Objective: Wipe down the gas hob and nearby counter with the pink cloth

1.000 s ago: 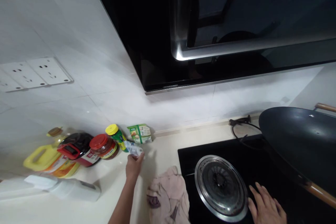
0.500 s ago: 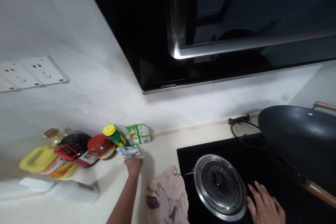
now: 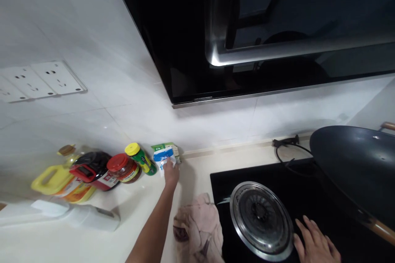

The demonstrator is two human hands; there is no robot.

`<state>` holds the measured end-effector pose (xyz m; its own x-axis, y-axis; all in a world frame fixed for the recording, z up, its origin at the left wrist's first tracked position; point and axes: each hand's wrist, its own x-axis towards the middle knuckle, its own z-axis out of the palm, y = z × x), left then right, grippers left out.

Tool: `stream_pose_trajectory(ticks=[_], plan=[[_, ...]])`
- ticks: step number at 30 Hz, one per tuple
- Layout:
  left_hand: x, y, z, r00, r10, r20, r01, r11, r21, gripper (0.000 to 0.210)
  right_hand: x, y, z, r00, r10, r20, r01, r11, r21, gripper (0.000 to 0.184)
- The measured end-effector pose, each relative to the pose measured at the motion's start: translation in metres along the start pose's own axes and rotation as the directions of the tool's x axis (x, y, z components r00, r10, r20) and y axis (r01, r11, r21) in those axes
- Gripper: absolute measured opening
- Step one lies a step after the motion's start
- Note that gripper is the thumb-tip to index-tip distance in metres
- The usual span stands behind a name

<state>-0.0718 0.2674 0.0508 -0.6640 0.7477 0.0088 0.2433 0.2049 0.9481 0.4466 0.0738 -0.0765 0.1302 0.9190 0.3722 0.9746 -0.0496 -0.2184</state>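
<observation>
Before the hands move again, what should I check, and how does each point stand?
1. Left hand at the blue-white packet: ok, fingers over its front.
2. Firm grip on it: cannot tell, the fingers' hold is unclear.
3. Green packet fully visible: not ok, the blue-white packet partly covers it.
4. Bottle capped: ok, yellow cap on.
5. Right hand clear of the lid: cannot tell, thumb right by the rim.

Bare-handed, bare-armed

The left hand point(image 3: 170, 172) is ungloved, with a slim wrist point(image 3: 169, 188) and a smooth, uncovered forearm point(image 3: 156, 224) that broadens away from it. The right hand point(image 3: 319, 246), ungloved too, shows slender fingers point(image 3: 310, 229) with rounded tips and a thumb point(image 3: 298, 246); the picture's bottom edge cuts it off.
</observation>
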Motion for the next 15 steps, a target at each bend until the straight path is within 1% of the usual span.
stream_pose_trajectory(ticks=[4,6,9,10,15], plan=[[-0.008,-0.004,-0.007,0.986,-0.007,-0.166,0.038,0.981,0.189,0.063,0.0,0.0,-0.001,1.0,0.005,0.013,-0.005,1.0,0.002,0.059],[-0.012,-0.009,-0.015,0.976,0.016,-0.215,0.04,0.967,0.251,0.063,0.0,0.0,-0.001,1.0,-0.007,0.007,0.007,1.0,-0.007,0.061],[-0.013,-0.016,-0.027,0.971,0.052,-0.232,0.021,0.954,0.3,0.054,0.001,0.001,-0.001,1.0,-0.017,-0.002,0.017,1.0,-0.017,0.061],[-0.012,-0.017,-0.03,0.971,0.058,-0.23,0.015,0.953,0.304,0.054,0.001,0.001,-0.001,1.0,-0.016,0.0,0.016,1.0,-0.017,0.06],[-0.013,-0.022,-0.04,0.972,0.048,-0.231,0.018,0.961,0.277,0.071,0.002,0.001,0.0,1.0,0.01,0.012,-0.01,1.0,0.006,0.06]])
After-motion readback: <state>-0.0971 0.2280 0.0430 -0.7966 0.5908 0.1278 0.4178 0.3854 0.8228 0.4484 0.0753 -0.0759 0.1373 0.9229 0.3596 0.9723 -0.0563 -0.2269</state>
